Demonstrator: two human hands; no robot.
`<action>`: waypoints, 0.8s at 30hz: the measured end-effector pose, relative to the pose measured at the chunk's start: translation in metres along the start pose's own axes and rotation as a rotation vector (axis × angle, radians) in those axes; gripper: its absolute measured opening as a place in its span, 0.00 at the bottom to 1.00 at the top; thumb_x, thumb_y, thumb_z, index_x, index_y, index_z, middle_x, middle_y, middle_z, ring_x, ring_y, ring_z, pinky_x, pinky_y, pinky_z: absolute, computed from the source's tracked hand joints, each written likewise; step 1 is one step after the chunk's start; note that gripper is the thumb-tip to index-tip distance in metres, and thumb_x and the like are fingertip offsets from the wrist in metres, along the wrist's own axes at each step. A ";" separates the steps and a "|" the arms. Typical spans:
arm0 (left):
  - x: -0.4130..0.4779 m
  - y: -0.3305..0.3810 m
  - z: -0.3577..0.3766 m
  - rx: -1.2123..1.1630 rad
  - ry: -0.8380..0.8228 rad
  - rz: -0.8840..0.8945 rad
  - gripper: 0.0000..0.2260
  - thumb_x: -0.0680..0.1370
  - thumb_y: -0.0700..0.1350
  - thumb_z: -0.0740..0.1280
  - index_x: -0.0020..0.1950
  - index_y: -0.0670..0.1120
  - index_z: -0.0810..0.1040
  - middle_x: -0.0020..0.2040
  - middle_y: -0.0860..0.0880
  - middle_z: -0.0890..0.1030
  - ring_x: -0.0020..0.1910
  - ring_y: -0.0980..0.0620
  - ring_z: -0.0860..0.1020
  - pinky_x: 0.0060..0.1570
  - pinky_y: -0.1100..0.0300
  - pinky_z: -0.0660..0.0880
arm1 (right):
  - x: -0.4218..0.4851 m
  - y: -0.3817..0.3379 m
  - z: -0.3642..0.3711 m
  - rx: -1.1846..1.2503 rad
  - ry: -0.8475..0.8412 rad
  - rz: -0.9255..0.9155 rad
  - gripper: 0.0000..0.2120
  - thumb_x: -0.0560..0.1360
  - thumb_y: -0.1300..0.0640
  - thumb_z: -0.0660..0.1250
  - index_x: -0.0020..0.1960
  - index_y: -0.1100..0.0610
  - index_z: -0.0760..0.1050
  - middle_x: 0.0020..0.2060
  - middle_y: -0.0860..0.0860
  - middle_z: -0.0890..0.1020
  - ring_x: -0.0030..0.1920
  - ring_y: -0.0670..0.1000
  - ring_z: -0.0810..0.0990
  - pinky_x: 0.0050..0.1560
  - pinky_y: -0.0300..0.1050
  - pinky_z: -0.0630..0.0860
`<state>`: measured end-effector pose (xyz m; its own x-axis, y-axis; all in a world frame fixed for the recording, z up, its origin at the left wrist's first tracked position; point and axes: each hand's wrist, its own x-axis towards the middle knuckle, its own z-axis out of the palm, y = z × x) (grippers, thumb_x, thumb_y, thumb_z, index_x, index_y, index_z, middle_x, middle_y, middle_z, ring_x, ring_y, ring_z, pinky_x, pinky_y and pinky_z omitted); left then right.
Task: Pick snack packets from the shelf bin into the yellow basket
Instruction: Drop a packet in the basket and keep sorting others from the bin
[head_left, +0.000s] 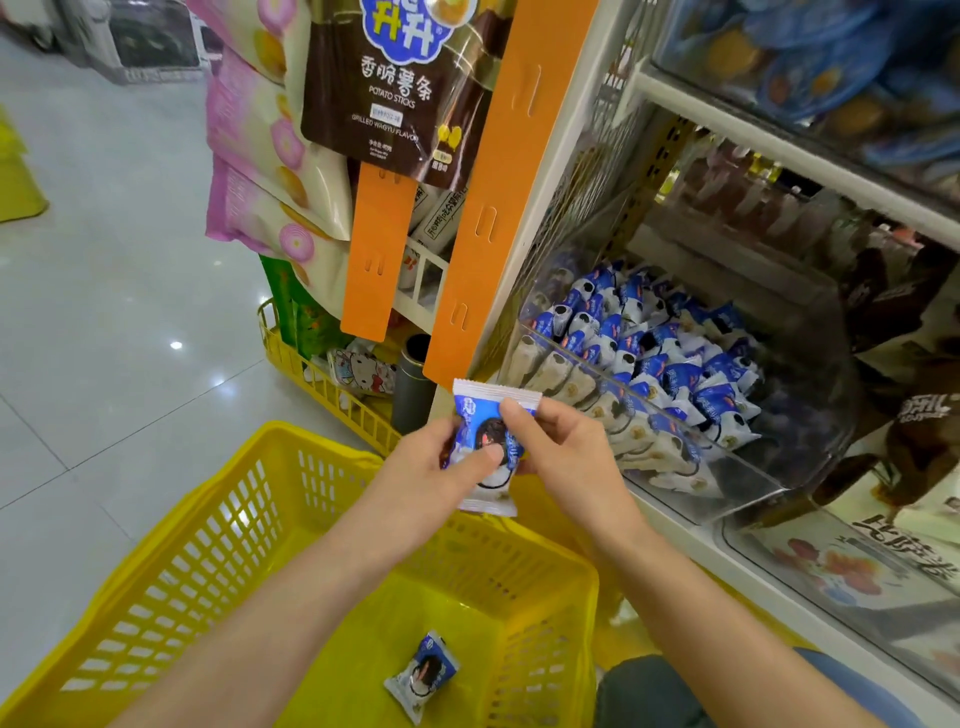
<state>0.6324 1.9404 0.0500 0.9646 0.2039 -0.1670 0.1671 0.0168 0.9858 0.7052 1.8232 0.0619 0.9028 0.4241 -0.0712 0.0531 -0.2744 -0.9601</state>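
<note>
A blue and white snack packet (485, 410) is held upright between both hands, above the far rim of the yellow basket (208, 545). My left hand (441, 467) grips its left side with the thumb across the front. My right hand (561, 452) pinches its right edge. A second packet (422, 675) of the same kind lies on the basket floor. To the right, the clear shelf bin (779, 493) holds several more of these packets (654, 358).
A second yellow basket (317, 379) with goods sits behind, at the foot of an orange hanging strip (498, 208). Snack bags (260, 156) hang at upper left. Shelves above and below the bin hold other goods. Grey tiled floor (104, 312) spreads to the left.
</note>
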 end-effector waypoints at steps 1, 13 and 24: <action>0.001 0.003 0.000 0.007 -0.002 0.016 0.12 0.77 0.44 0.65 0.60 0.48 0.76 0.52 0.51 0.82 0.51 0.57 0.80 0.50 0.65 0.76 | 0.001 -0.001 -0.002 -0.039 0.042 -0.035 0.12 0.76 0.56 0.64 0.47 0.66 0.78 0.41 0.64 0.82 0.35 0.48 0.77 0.33 0.43 0.75; 0.030 0.022 0.015 -0.181 0.004 0.109 0.12 0.77 0.42 0.65 0.60 0.45 0.74 0.53 0.51 0.81 0.47 0.61 0.80 0.44 0.69 0.77 | 0.042 -0.042 -0.086 -0.236 0.310 -0.271 0.08 0.79 0.58 0.58 0.47 0.52 0.76 0.41 0.48 0.82 0.42 0.44 0.80 0.42 0.36 0.78; 0.057 0.023 0.029 -0.258 0.020 0.086 0.10 0.77 0.45 0.65 0.58 0.51 0.75 0.52 0.57 0.81 0.48 0.66 0.79 0.44 0.73 0.75 | 0.137 -0.014 -0.152 -0.919 0.272 0.317 0.13 0.80 0.58 0.59 0.38 0.59 0.74 0.35 0.56 0.76 0.41 0.55 0.75 0.37 0.42 0.70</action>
<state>0.6969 1.9237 0.0624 0.9683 0.2349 -0.0847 0.0247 0.2473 0.9686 0.8930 1.7542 0.1068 0.9929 0.0366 -0.1134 -0.0016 -0.9477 -0.3193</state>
